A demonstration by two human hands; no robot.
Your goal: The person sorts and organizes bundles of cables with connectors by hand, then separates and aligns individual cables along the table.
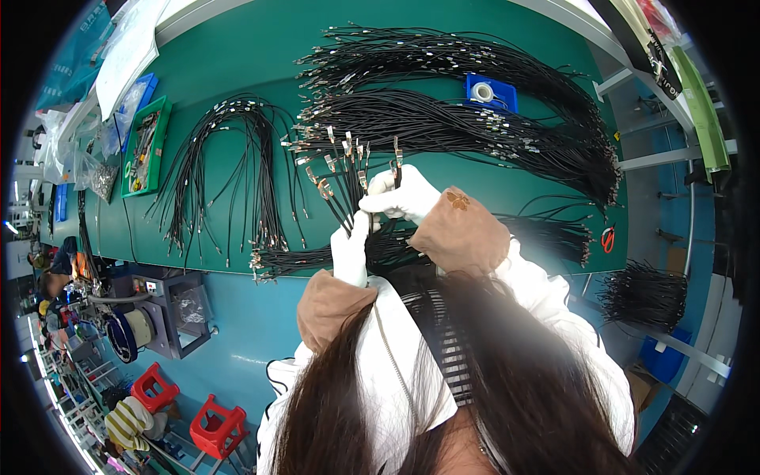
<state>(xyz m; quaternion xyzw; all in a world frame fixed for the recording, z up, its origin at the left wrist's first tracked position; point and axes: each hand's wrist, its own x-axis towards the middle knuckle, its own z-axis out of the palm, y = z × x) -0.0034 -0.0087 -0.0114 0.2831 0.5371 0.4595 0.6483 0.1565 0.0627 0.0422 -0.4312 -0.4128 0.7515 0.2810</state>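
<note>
My left hand, in a white glove, is closed around a small bunch of black cables whose metal connector ends fan out upward. Close beside it, my right hand, also gloved, has its thumb and fingers pinched together near the bunch. A single black cable end with a metal connector stands up at its fingers. The two hands nearly touch at the fingertips. Below them, a further bundle of black cables lies along the near edge of the table, partly hidden by my hands and sleeves.
On the green table lie large cable bundles and a smaller cable bundle at left. Also there are a blue tray with a white tape roll, a green tray and red scissors. Red stools stand lower left.
</note>
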